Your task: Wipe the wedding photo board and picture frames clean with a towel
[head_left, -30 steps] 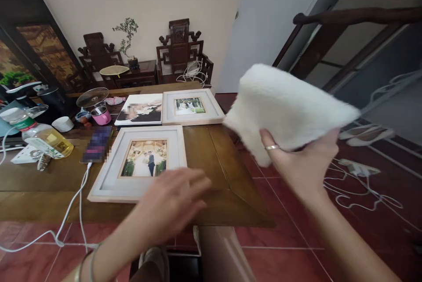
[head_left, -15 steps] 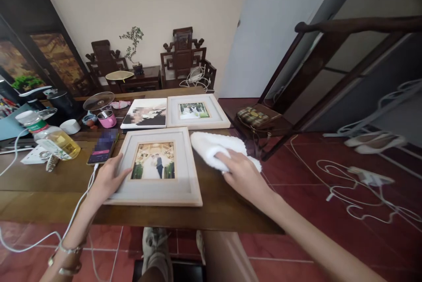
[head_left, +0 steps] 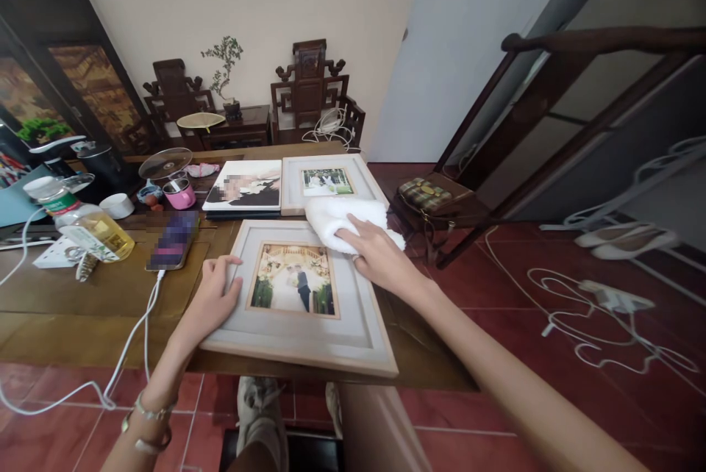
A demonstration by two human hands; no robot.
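Note:
A light wooden picture frame [head_left: 309,354] with a wedding photo lies face up at the table's near edge, turned slightly askew. My left hand [head_left: 212,299] grips its left side, with the thumb over the border. In my right hand [head_left: 380,251] is a bunched white towel [head_left: 345,218]. The towel sits at the frame's far right corner and covers that corner. It also overlaps the near edge of a second wooden picture frame [head_left: 292,200] behind. Beside that second frame, to the left, lies a white-edged photo panel [head_left: 243,189].
On the table's left stand an oil bottle [head_left: 91,226], a pink cup [head_left: 179,194], a white power strip [head_left: 58,253] and a phone [head_left: 173,240] with a charging cable [head_left: 137,325]. A dark wooden chair [head_left: 474,207] holding a plaid bag [head_left: 422,196] stands at the right.
The near picture frame has slid right and turned a little clockwise, with my left hand moving along on it. My right hand has brought the towel left and up onto the frame's far corner.

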